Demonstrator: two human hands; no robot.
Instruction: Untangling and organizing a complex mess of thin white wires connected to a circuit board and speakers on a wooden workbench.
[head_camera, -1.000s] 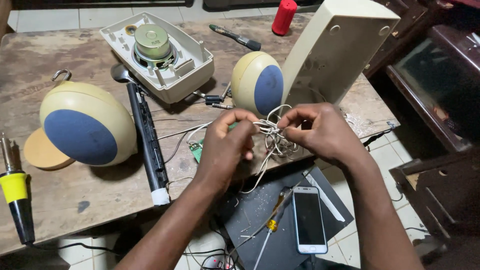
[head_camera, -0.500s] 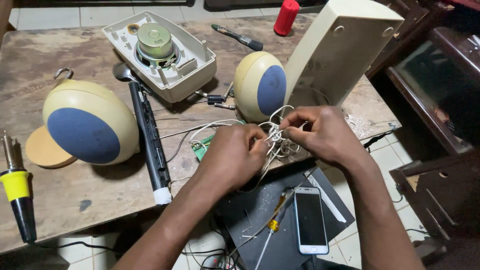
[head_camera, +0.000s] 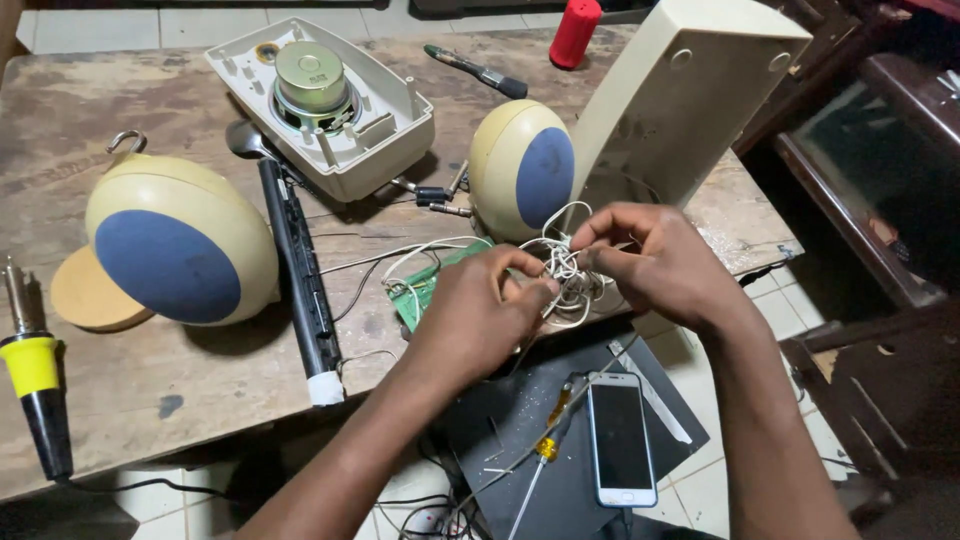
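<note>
Both my hands meet over a tangle of thin white wires (head_camera: 565, 270) at the front edge of a worn wooden table (head_camera: 120, 380). My left hand (head_camera: 475, 320) pinches strands of the bundle from the left. My right hand (head_camera: 655, 260) grips the same bundle from the right with thumb and fingers. A small green circuit board (head_camera: 420, 295) lies just under my left hand, with wires running from it. Directly behind the hands stands a small round cream speaker with a blue front (head_camera: 520, 180).
A larger cream and blue speaker (head_camera: 180, 255) lies at the left, an opened speaker housing (head_camera: 320, 100) behind, and a tall cream casing (head_camera: 680, 100) at the right. A soldering iron (head_camera: 35, 385), black bar (head_camera: 300, 280), phone (head_camera: 620, 440), screwdriver (head_camera: 545, 455) and red cylinder (head_camera: 575, 30) lie around.
My left hand has slid slightly lower and to the right along the wire bundle. My right hand stays on the wires almost where it was.
</note>
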